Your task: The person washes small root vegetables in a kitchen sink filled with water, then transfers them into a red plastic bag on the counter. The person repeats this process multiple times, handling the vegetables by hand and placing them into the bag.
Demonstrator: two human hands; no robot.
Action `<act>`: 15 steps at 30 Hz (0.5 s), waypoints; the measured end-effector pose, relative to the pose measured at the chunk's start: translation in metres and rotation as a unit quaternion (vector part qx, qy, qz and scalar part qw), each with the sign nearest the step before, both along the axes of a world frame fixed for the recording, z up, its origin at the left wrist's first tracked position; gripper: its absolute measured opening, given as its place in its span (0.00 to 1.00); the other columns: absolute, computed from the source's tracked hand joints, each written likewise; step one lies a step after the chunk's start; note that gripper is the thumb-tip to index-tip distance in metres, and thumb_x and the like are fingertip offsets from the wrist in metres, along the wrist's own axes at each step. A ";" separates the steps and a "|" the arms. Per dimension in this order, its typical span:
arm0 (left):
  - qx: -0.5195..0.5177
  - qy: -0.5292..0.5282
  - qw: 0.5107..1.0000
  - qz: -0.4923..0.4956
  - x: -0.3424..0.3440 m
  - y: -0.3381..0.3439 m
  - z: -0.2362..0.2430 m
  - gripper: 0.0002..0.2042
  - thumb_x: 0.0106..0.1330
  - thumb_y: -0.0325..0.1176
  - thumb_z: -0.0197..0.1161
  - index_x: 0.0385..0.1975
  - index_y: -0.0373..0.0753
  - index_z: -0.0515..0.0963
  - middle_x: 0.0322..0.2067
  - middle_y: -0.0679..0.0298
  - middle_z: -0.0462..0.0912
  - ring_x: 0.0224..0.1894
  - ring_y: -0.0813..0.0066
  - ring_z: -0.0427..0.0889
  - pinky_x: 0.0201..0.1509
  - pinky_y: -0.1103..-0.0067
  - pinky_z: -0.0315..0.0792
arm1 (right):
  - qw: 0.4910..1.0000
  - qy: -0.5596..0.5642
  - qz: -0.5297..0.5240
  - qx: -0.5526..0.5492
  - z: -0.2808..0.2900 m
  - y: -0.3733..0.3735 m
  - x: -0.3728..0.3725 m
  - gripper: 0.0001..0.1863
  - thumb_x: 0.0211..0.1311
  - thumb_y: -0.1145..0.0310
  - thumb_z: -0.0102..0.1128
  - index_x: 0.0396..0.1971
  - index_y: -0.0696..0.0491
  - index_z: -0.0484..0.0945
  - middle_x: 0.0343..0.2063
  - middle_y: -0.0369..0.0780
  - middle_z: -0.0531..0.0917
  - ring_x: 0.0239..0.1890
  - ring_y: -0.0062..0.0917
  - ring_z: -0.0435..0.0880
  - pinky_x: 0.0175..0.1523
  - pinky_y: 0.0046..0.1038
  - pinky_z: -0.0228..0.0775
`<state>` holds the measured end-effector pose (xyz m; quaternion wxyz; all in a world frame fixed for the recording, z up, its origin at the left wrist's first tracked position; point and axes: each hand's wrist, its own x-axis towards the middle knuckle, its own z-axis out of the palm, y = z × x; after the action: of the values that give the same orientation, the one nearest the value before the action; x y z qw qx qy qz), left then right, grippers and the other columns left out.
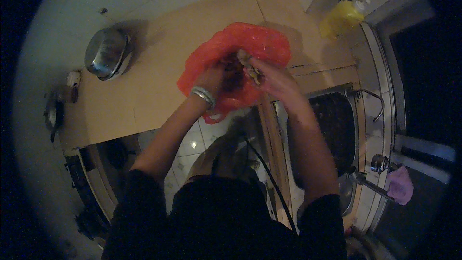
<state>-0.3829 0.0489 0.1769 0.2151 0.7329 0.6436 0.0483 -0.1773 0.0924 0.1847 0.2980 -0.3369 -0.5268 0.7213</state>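
The red bag (264, 38) lies on the table (159, 62), under both hands; the left hand (211, 79) dips into its dark middle, and I cannot tell its grip; the right hand (279, 82) grasps a knobbly brown piece (252, 72) above the bag's right side.

Scene is being dimly lit; glare is being thrown back by floor tiles (191, 139); straight edges are being bent, corners being blackened.

Brownish piece (253, 73) in right hand (279, 83) over red bag (267, 41)
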 end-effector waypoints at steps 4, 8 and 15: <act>-0.010 -0.006 0.999 -0.036 0.011 0.011 -0.015 0.20 0.59 0.32 0.52 0.53 0.40 0.66 0.50 0.50 0.71 0.47 0.52 0.75 0.50 0.65 0.71 | 0.976 0.071 -0.042 -0.200 0.032 -0.041 0.068 0.21 0.59 0.59 0.55 0.51 0.51 0.69 0.47 0.35 0.74 0.44 0.21 0.75 0.46 0.28 0.69; 0.071 0.037 0.997 -0.016 0.016 0.021 -0.056 0.18 0.61 0.32 0.49 0.53 0.40 0.66 0.53 0.48 0.68 0.52 0.51 0.70 0.57 0.66 0.65 | 0.958 -0.010 -0.144 -0.248 0.042 -0.079 0.141 0.19 0.60 0.61 0.55 0.50 0.51 0.70 0.43 0.35 0.76 0.43 0.22 0.75 0.47 0.27 0.69; 0.012 -0.085 0.996 0.003 0.005 0.031 -0.067 0.22 0.62 0.46 0.49 0.52 0.42 0.65 0.53 0.51 0.68 0.55 0.52 0.68 0.58 0.66 0.63 | 0.866 -0.167 -0.446 -0.152 -0.065 -0.167 0.252 0.21 0.59 0.63 0.56 0.50 0.57 0.67 0.44 0.41 0.75 0.44 0.28 0.75 0.47 0.29 0.70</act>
<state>-0.3775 0.0803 0.1096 0.2604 0.7267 0.6244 0.1190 0.0747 -0.0742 0.1199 0.4408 -0.6921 -0.2461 0.5158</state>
